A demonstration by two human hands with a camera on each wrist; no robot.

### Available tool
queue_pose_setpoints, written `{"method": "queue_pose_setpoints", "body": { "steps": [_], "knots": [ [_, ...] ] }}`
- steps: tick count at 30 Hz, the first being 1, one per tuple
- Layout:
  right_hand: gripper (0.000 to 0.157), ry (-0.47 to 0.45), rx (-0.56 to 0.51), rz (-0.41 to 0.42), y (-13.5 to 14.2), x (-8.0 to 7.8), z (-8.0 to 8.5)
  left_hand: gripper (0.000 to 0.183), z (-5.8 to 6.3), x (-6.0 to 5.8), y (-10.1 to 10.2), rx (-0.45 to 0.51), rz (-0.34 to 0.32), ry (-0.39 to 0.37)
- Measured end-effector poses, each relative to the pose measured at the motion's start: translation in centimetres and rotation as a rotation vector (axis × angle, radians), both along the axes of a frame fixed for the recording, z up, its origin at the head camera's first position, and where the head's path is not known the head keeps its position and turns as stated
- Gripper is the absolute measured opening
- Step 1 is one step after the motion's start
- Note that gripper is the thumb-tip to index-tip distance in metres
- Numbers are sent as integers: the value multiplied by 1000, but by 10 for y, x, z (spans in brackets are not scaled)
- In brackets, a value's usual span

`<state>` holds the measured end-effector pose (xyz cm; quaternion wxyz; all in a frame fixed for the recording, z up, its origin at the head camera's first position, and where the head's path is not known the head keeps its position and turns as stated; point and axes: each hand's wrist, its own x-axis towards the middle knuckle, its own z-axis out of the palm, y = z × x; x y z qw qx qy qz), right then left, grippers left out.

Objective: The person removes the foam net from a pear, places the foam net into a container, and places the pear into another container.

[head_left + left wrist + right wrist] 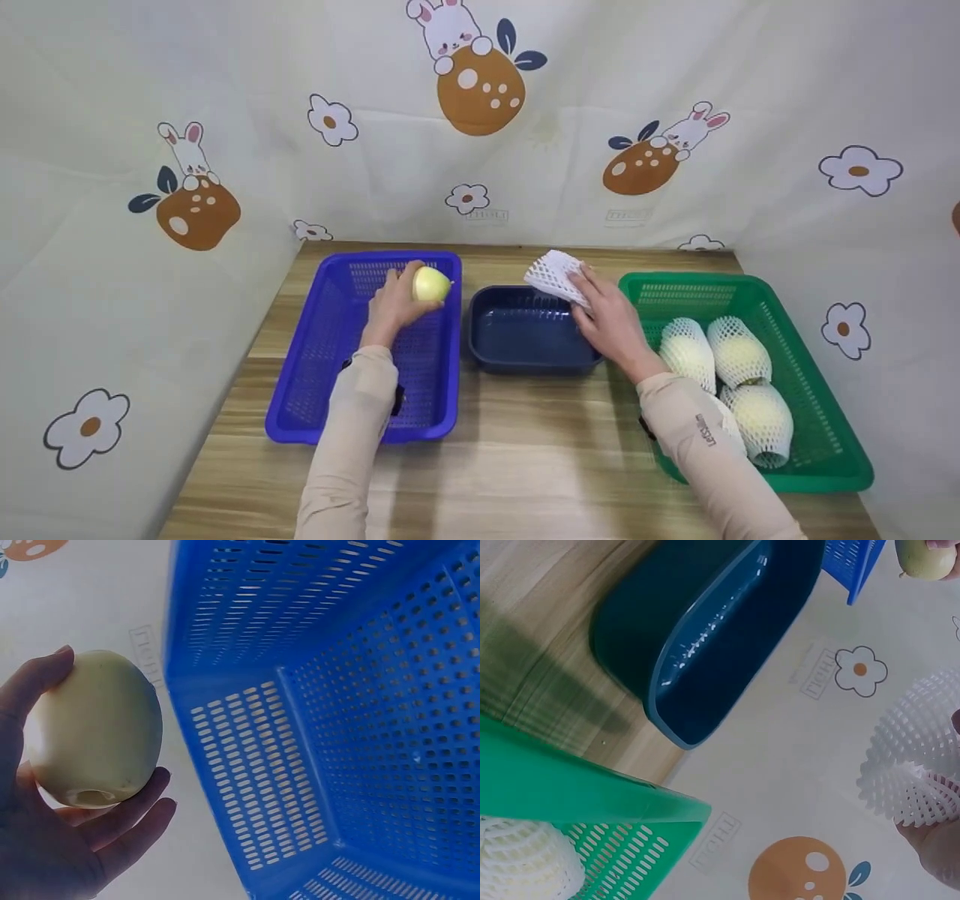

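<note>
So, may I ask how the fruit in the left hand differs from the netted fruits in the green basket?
The held fruit is bare, its smooth skin showing; the netted fruits are sleeved in white mesh. The held fruit is lifted up in the left hand; the netted fruits lie in the green basket, not gripped by either hand. Both look pale yellowish and rounded.

The right sleeve (694, 442) reads "LetsSlim". Boxed lettering (487, 216) on the wall covering (559, 169) is too faint to read.
</note>
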<state>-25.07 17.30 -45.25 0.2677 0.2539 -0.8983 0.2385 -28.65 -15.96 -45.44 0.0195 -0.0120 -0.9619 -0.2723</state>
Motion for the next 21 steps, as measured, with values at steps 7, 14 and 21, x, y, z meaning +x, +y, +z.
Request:
{"method": "queue_pose_setpoints", "body": {
  "steps": [7,14,21],
  "knots": [
    [41,10,14,6,-2,-5,-8,74,-10,-3,-6,-13,8,-52],
    [41,9,28,-2,-3,-11,-18,77,-19,-4,-9,-46,26,-86],
    [44,2,47,13,-3,-14,-27,75,-27,-6,-11,-65,41,-132]
  ]
}}
